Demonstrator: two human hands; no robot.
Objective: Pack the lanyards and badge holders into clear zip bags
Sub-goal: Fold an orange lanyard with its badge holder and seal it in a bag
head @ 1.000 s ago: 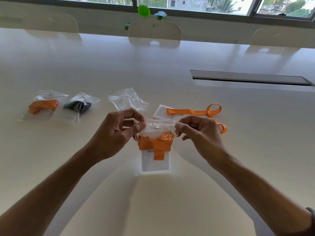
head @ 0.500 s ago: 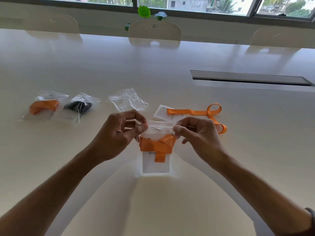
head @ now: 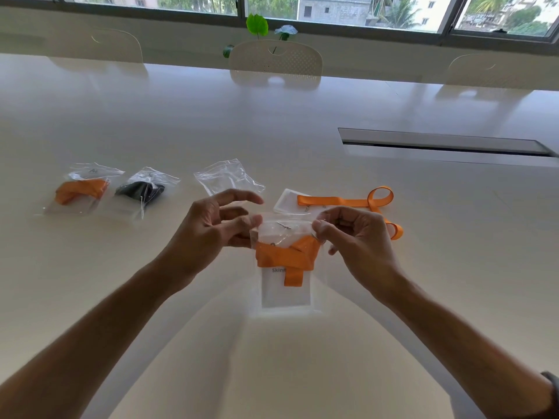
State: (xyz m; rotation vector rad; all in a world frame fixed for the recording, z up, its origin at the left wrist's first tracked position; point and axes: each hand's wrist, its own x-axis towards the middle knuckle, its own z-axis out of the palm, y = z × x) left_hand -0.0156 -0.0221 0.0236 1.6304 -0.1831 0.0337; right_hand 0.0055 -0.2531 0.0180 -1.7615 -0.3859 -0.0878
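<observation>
Pinching the top strip of a clear zip bag [head: 287, 261] from both sides, the two hands hold it upright over the near middle of the desk [head: 423, 267], its long axis vertical and its sealing end up, bottom edge at or just above the surface. The left hand [head: 211, 234] has thumb and a lower finger closed on the bag's upper left corner while its other fingers spread loosely above; the right hand [head: 357, 240] is curled, thumb and forefinger nipping the upper right corner. Inside the bag a folded orange lanyard [head: 287, 260] lies across the width over a white badge holder [head: 286, 293] standing lengthwise. Just beyond the right hand, a loose orange lanyard [head: 348, 202] runs left to right across another badge holder [head: 286, 201], looping at its right end. Beyond the left hand lies an empty zip bag [head: 227, 178]. Toward the left edge sit two filled bags side by side, one with a black lanyard [head: 140, 189], the outer with an orange one [head: 80, 190]. Farther right, a long slot [head: 438, 142] is set into the desk.
</observation>
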